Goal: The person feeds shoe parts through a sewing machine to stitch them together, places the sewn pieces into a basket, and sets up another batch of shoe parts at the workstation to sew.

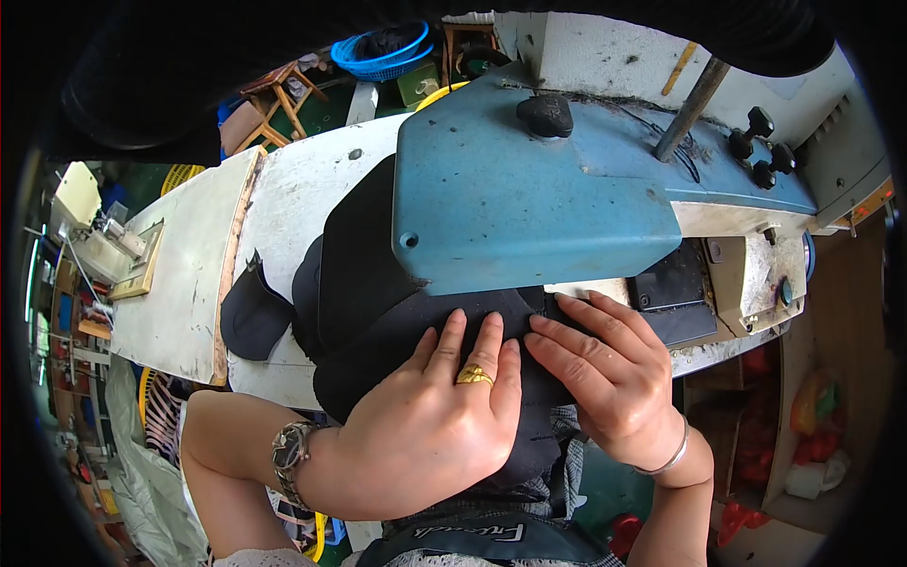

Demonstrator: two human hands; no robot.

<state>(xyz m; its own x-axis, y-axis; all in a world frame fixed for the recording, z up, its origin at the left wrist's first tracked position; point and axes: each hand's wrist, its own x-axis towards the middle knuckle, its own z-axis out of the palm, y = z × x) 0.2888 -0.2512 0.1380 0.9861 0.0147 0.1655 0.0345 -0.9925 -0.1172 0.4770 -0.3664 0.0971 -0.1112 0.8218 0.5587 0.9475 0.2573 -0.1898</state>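
Note:
Black fabric (378, 321) lies under the blue machine head (529, 189) and hangs over the table's front edge. My left hand (430, 406), with a gold ring and a wristwatch, rests flat on the fabric, fingers spread and pointing at the machine. Beside it on the right, my right hand (609, 378), with a bracelet, lies with extended fingers on the fabric's right part, close to the machine head's lower edge. The machine head hides whatever is beneath it. A separate small black piece (255, 312) lies on the table to the left.
The white table (312, 189) runs left, with a wooden-edged board (189, 274) at its end. A metal rod (694, 109) and black knobs (761, 161) stand on the machine. Behind are a blue basket (380, 61) and wooden stool (282, 99). Shelves hold red bags at right.

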